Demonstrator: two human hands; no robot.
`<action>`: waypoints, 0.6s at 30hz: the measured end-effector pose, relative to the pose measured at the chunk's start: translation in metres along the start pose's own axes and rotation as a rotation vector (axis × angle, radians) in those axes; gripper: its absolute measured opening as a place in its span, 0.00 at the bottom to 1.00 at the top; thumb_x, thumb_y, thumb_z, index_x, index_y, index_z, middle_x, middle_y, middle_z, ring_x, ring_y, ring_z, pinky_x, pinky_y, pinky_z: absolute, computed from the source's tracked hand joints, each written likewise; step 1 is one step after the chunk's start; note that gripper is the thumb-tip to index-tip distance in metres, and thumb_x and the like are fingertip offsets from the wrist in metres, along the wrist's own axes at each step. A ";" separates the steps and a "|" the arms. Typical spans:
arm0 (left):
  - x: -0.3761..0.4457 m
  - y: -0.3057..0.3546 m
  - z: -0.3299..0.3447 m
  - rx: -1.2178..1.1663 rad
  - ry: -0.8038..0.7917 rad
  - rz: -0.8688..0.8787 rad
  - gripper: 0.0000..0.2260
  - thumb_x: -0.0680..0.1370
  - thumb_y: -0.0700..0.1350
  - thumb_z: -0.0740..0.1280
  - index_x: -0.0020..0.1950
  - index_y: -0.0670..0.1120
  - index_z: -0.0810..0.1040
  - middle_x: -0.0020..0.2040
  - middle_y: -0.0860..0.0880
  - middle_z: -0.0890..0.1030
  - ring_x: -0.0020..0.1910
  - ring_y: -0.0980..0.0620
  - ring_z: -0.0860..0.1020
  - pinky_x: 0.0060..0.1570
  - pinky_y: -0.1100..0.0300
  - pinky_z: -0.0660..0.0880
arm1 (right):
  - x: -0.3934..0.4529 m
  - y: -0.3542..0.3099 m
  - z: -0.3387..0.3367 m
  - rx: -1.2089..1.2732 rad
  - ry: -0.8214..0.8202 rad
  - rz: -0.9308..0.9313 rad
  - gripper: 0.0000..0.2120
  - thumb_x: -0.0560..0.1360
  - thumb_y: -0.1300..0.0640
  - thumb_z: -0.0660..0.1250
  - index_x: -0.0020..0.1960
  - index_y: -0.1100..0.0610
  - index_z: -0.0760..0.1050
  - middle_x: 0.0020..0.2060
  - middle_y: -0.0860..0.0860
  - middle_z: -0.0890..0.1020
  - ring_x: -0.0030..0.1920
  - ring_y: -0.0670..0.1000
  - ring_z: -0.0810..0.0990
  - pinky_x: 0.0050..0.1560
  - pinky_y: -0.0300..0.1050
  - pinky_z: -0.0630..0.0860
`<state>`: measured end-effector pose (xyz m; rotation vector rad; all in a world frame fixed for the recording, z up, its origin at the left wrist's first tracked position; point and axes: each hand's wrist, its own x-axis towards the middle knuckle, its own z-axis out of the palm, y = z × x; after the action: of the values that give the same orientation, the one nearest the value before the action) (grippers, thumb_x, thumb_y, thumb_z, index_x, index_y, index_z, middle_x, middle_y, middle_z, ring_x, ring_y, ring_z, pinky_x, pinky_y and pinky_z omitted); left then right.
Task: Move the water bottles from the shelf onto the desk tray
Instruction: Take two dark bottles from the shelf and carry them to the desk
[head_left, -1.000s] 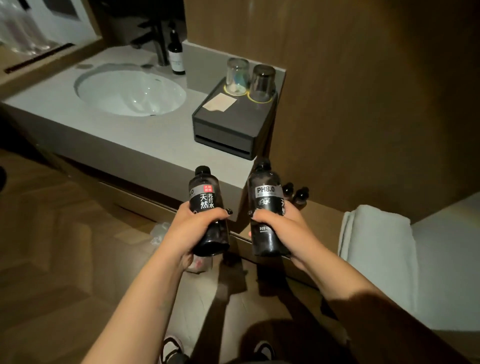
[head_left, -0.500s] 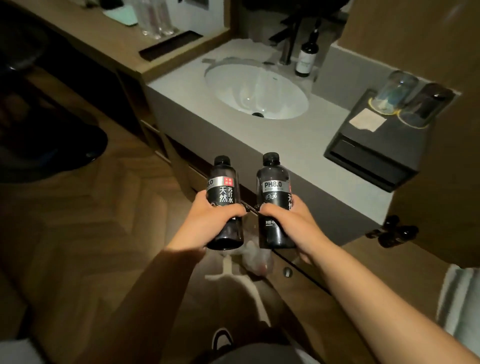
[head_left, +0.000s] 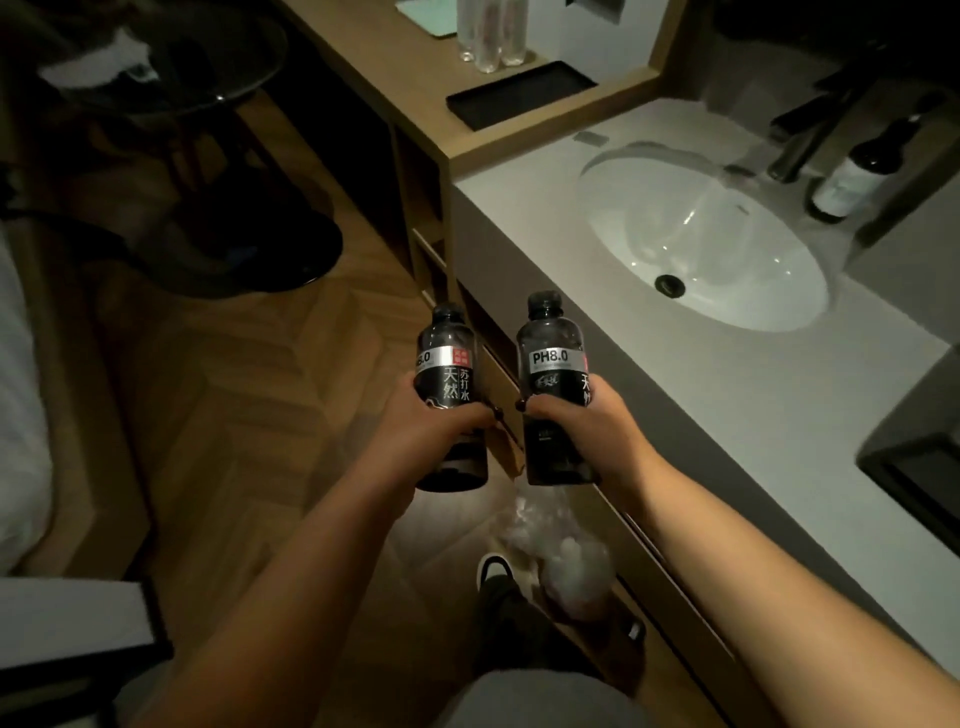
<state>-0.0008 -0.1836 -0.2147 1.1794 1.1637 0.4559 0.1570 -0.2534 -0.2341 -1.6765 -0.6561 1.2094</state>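
Observation:
I hold two dark water bottles upright in front of me, over the wooden floor beside the vanity. My left hand (head_left: 423, 428) grips the left bottle (head_left: 447, 358) round its lower half. The right bottle (head_left: 550, 358), labelled PH8.0, is gripped the same way by my right hand (head_left: 589, 428). A flat black tray (head_left: 519, 93) lies on the wooden desk (head_left: 415, 67) at the top, well beyond the bottles. Two clear bottles (head_left: 491, 36) stand on the desk just behind the tray.
A grey counter (head_left: 519, 208) with a white sink (head_left: 717, 244) runs along the right; a dark soap bottle (head_left: 852, 176) stands by the tap. A black round-based chair (head_left: 218, 171) sits at the left. A crumpled plastic bag (head_left: 561, 551) lies on the floor near my shoe.
My view has swung left along the vanity, bringing the desk and its black tray into sight. Both hands keep the bottles; the black box with glasses has slid off to the right.

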 end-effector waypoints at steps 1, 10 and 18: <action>0.009 0.008 -0.002 -0.012 0.009 -0.001 0.17 0.69 0.37 0.73 0.50 0.53 0.71 0.46 0.46 0.80 0.40 0.51 0.81 0.34 0.61 0.76 | 0.011 -0.007 0.000 -0.011 -0.002 -0.006 0.08 0.70 0.60 0.71 0.48 0.56 0.76 0.40 0.57 0.81 0.40 0.56 0.81 0.44 0.53 0.80; 0.096 0.059 -0.020 -0.070 0.062 0.006 0.17 0.70 0.38 0.73 0.55 0.47 0.73 0.46 0.46 0.81 0.38 0.53 0.81 0.28 0.67 0.75 | 0.097 -0.072 0.008 -0.007 -0.092 -0.016 0.09 0.71 0.61 0.70 0.48 0.52 0.73 0.45 0.57 0.80 0.46 0.59 0.81 0.49 0.56 0.80; 0.179 0.097 -0.065 -0.076 0.054 0.018 0.17 0.71 0.39 0.72 0.57 0.48 0.72 0.48 0.46 0.80 0.41 0.51 0.80 0.31 0.65 0.74 | 0.181 -0.114 0.036 -0.031 -0.092 0.025 0.15 0.70 0.58 0.71 0.55 0.53 0.72 0.49 0.58 0.80 0.50 0.59 0.81 0.51 0.58 0.80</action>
<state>0.0392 0.0264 -0.2074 1.1185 1.1729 0.5436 0.2018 -0.0428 -0.2104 -1.6666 -0.7152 1.3070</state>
